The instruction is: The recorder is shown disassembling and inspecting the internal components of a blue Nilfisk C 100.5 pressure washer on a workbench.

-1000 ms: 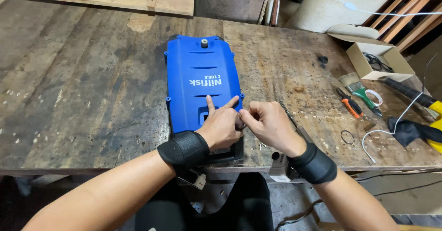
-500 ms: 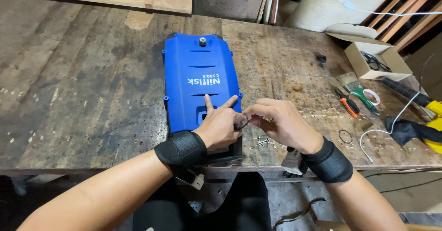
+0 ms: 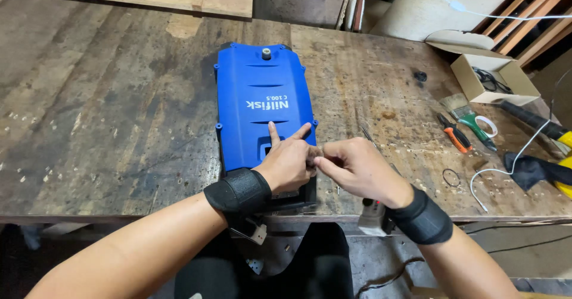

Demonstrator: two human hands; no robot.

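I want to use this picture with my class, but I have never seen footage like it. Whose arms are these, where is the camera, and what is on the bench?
The camera sits on a person's head and looks down, so the two bare arms are that person's own, each with a black wrist wrap. The left hand rests on a blue plastic housing lying flat on a worn wooden workbench, two fingers stretched out. The right hand meets it at the housing's edge, fingertips pinched together; whatever small thing they hold is too small to tell. To the right lie orange-handled pliers, a green-handled brush, an open cardboard box and a white cable.
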